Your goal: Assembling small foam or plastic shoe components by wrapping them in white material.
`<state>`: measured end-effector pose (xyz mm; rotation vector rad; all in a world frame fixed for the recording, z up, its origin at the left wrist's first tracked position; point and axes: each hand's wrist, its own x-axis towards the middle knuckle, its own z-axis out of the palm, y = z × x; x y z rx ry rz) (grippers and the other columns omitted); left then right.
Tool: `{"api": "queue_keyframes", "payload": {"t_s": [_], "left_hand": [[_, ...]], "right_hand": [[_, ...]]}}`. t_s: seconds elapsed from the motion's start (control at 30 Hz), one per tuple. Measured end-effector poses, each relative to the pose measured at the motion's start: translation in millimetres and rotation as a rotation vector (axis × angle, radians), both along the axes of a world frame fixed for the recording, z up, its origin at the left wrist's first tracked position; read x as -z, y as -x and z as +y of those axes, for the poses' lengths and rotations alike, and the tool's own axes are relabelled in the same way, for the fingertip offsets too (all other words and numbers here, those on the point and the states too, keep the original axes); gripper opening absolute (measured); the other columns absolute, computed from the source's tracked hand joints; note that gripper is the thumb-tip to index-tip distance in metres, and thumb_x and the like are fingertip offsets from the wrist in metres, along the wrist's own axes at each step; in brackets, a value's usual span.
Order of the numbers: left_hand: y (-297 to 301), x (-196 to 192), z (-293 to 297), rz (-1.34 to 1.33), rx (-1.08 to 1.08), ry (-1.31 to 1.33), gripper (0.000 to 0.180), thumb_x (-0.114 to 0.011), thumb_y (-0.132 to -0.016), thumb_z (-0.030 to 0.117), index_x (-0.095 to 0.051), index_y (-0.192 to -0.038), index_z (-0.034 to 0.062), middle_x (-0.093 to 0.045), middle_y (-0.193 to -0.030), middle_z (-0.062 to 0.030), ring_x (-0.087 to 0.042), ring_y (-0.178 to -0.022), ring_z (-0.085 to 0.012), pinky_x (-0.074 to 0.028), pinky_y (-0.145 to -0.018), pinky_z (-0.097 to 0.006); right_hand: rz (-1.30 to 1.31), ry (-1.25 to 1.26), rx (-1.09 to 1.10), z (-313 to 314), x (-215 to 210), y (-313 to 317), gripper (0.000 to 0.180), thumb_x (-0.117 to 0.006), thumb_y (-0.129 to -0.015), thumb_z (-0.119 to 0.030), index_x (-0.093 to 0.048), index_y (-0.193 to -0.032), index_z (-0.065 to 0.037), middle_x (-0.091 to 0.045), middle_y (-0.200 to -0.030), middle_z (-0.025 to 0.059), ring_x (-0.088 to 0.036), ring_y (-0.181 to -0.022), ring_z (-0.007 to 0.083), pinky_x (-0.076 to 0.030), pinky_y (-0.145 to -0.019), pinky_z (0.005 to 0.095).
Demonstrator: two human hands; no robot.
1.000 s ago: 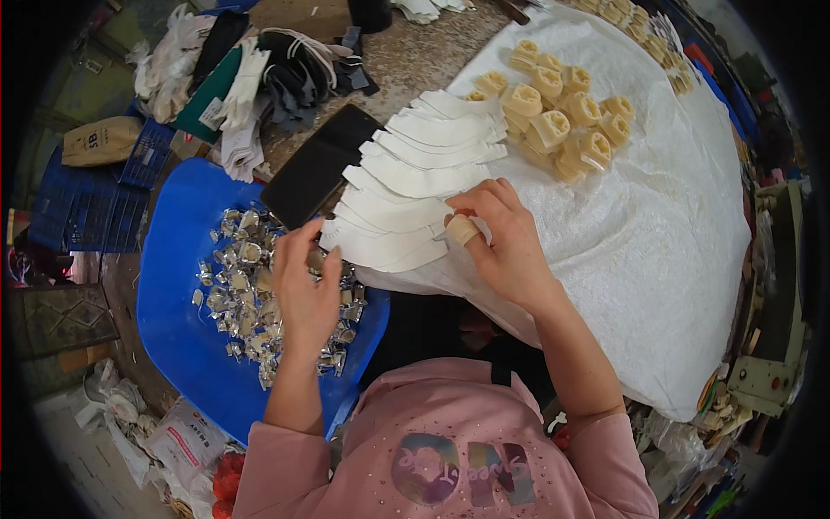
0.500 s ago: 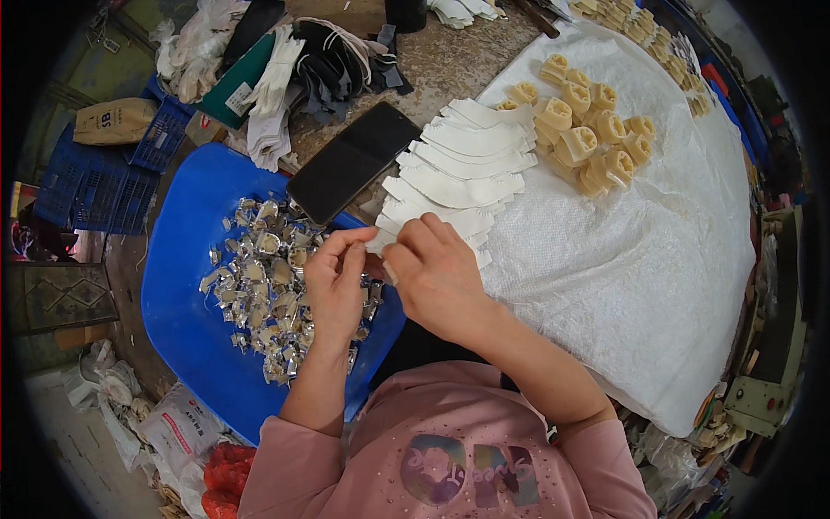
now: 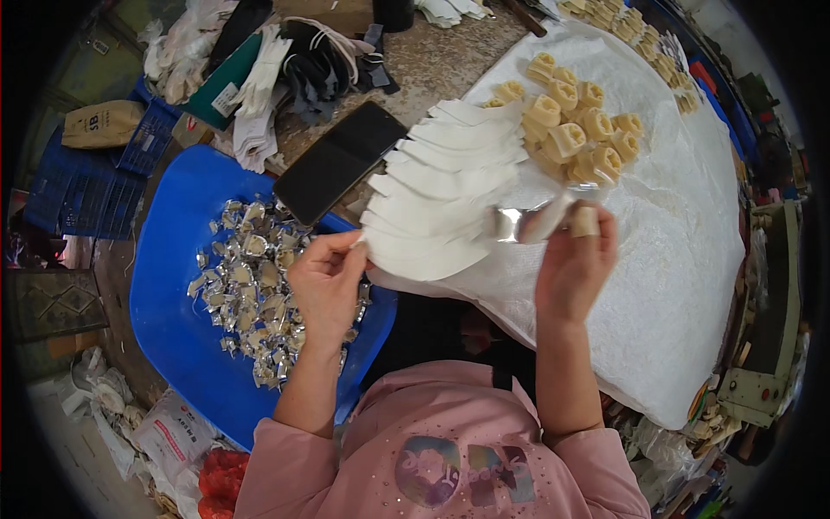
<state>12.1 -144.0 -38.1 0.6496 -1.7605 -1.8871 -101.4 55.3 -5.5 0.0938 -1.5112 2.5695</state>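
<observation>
White, thin, curved sheet pieces [image 3: 441, 199] are lying in front of the person in an overlapping fan, spreading between a mottled brown counter [image 3: 441, 56] and a white woven plastic sheet [image 3: 666, 285]. They are overlapping like shingles, presumably so that each edge is staying free for fingertips.

The left hand [image 3: 324, 281] is pinching the left corner of the nearest piece between thumb and forefinger, probably steadying it against sliding. The right hand [image 3: 575, 259] is gripping a curled strip with white and shiny silver faces [image 3: 545, 222] off the fan's right side; the strip is blurring, so its exact outline cannot be told. A beige band [image 3: 584, 221] is wrapping one right finger, perhaps shielding the skin.

Just beyond the fan's upper right, cream-coloured, coiled pieces [image 3: 571, 130] are sitting heaped on the woven sheet, seemingly grouped within easy reach. A flat black phone [image 3: 341, 163] is resting beside the fan's upper left. Left of the person, a deep blue plastic basin [image 3: 169, 268] is holding many small silver-and-cream pieces [image 3: 259, 277], its raised walls apparently containing them. Farther off, white fabric gloves [image 3: 259, 78] are lying bunched.
</observation>
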Motion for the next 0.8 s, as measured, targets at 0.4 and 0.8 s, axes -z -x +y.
{"api": "queue_keyframes", "payload": {"t_s": [0.4, 0.8], "left_hand": [[20, -38, 71, 0.043, 0.235, 0.830, 0.044, -0.065, -0.071, -0.002, -0.059, -0.115, 0.0006, -0.047, -0.103, -0.0132, -0.050, -0.089, -0.0278, -0.044, -0.077, -0.034], [55, -27, 93, 0.123, 0.601, -0.316, 0.044, -0.031, -0.100, 0.024, -0.039, -0.134, -0.0033, -0.060, -0.098, -0.0134, -0.052, -0.071, -0.0113, -0.039, -0.057, -0.022]], "right_hand": [[0.482, -0.848, 0.053, 26, -26, -29, 0.023, -0.064, -0.069, -0.004, -0.063, -0.092, -0.007, -0.053, -0.100, 0.0120, -0.047, -0.093, 0.0275, -0.033, -0.084, 0.0402], [0.256, -1.057, 0.193, 85, 2, 59, 0.059, -0.067, -0.073, -0.002, -0.046, -0.128, -0.007, -0.045, -0.117, 0.0200, -0.051, -0.101, 0.0348, -0.044, -0.088, 0.0393]]}}
